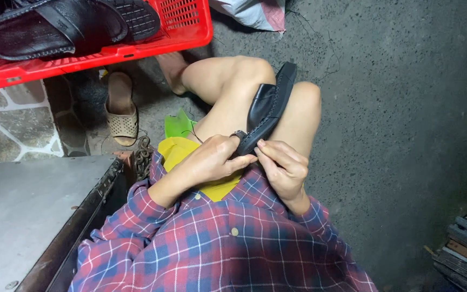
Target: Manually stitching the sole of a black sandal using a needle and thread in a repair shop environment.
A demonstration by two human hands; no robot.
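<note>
Overhead at far left, a red crate (136, 50) holds black sandals (55, 27). Lower down, the left hand (212, 159) closes its fingers on the heel end of a black shoe (268, 108) lying between the knees; the right hand (285, 167) pinches its edge.

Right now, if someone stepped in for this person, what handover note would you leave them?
Left hand: grips the near end of the black shoe, fingers curled over its edge.
Right hand: fingertips pinch the same end from the other side.
Shoe: rests tilted across the bare knees, sole edge up.
Red crate at upper left holds more black sandals.
Done or left: cannot tell; any stitching or thread is too small to see.
</note>
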